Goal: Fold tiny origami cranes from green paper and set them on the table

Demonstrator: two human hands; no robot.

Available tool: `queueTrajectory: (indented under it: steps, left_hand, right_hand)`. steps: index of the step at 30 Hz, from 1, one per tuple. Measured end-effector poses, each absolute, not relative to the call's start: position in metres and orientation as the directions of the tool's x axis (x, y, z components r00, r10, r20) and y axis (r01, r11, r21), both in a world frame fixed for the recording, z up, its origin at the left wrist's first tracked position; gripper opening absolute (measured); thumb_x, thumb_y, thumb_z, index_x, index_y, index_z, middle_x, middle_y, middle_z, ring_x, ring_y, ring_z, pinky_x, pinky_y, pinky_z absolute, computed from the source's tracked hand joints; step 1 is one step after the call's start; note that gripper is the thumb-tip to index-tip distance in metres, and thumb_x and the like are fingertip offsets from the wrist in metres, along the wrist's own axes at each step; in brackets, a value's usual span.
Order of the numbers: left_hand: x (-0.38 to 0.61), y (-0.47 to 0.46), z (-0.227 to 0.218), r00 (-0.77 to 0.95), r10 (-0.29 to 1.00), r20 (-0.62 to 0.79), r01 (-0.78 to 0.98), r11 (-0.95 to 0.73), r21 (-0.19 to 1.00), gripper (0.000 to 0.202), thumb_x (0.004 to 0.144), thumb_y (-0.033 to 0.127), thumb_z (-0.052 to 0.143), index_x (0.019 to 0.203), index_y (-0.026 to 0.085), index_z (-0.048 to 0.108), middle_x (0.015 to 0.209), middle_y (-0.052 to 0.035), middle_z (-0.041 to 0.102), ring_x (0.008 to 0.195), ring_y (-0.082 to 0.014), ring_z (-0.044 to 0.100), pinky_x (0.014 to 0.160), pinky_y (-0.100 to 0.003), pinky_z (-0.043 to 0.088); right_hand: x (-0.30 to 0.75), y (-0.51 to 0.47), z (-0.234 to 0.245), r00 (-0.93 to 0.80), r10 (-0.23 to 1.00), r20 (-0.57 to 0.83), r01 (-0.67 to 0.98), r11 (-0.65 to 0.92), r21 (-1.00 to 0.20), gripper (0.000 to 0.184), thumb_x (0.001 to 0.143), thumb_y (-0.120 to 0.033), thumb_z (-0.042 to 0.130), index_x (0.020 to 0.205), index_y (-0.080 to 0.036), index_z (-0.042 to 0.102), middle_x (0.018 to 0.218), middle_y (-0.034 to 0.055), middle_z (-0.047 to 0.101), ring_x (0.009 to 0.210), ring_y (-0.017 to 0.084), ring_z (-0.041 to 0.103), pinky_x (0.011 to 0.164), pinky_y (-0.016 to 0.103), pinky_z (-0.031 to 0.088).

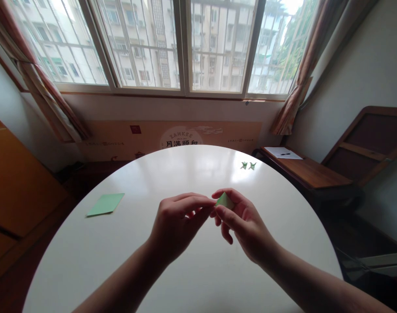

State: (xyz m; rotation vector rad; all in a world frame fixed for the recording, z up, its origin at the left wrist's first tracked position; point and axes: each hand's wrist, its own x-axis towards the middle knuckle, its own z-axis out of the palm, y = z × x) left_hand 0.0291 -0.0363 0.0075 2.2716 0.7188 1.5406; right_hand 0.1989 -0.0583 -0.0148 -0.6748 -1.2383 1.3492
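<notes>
Above the middle of the round white table (pixel 198 278), a small piece of folded green paper (pixel 225 200) is held up between both hands. My right hand (pixel 244 217) grips it between thumb and fingers, with the lower fingers curled beneath. From the other side my left hand (pixel 182 221) pinches the paper's left corner with its fingertips. A pointed, triangular face of the paper shows; the rest is hidden by the fingers. Two small folded green paper figures (pixel 248 165) stand side by side near the table's far right edge. Flat green paper squares (pixel 106 204) lie on the left.
Beyond the table's right edge stands a wooden chair (pixel 322 169) with a white sheet (pixel 282 153) and a dark pen on it. A wooden cabinet (pixel 22 187) is at the left. A printed board (pixel 218 134) leans under the barred window (pixel 214 48).
</notes>
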Motion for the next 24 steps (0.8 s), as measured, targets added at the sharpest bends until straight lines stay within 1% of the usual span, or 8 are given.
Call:
queueTrajectory:
  steps: [4,9,13,24]
  left_hand:
    - [0.03,-0.0365,0.0084,0.299,0.552,0.779,0.216,-0.834,0.508,0.013,0.083,0.008,0.072,0.087,0.019,0.076,0.079,-0.0023,0.077,0.064,-0.0116,0.07,0.053,-0.017,0.053]
    - [0.03,-0.0371,0.0096,0.309,0.55,0.776,0.219,-0.835,0.504,0.015,0.083,0.006,0.071,0.087,0.019,0.076,0.078,-0.0013,0.076,0.063,-0.0106,0.069,0.052,-0.016,0.052]
    - [0.0293,-0.0375,0.0104,0.317,0.548,0.774,0.214,-0.836,0.505,0.015,0.083,0.006,0.071,0.088,0.019,0.076,0.078,-0.0016,0.077,0.063,-0.0109,0.069,0.052,-0.016,0.053]
    - [0.03,-0.0371,0.0097,0.307,0.546,0.779,0.208,-0.837,0.505,0.015,0.082,0.005,0.072,0.087,0.019,0.076,0.078,-0.002,0.077,0.063,-0.0112,0.07,0.052,-0.016,0.053]
  right_hand:
    - [0.1978,-0.0609,-0.0131,-0.23,0.95,0.21,-0.352,0.12,-0.928,0.016,0.089,-0.031,0.066,0.098,-0.022,0.055,0.071,-0.0032,0.058,0.051,0.008,0.04,0.04,0.017,0.027]
    - [0.1961,-0.061,-0.0111,-0.246,0.953,0.178,-0.372,0.077,-0.925,0.01,0.086,-0.022,0.058,0.087,-0.021,0.049,0.07,-0.0043,0.058,0.049,0.006,0.037,0.043,0.018,0.022]
    - [0.1952,-0.0604,-0.0092,-0.246,0.956,0.162,-0.357,0.066,-0.932,0.009,0.085,-0.02,0.056,0.085,-0.021,0.047,0.066,-0.0051,0.057,0.048,0.006,0.036,0.044,0.018,0.021]
    - [0.1958,-0.0609,-0.0094,-0.229,0.965,0.131,-0.349,0.045,-0.936,0.011,0.086,-0.024,0.056,0.083,-0.022,0.045,0.064,-0.004,0.057,0.051,0.009,0.036,0.045,0.018,0.022]
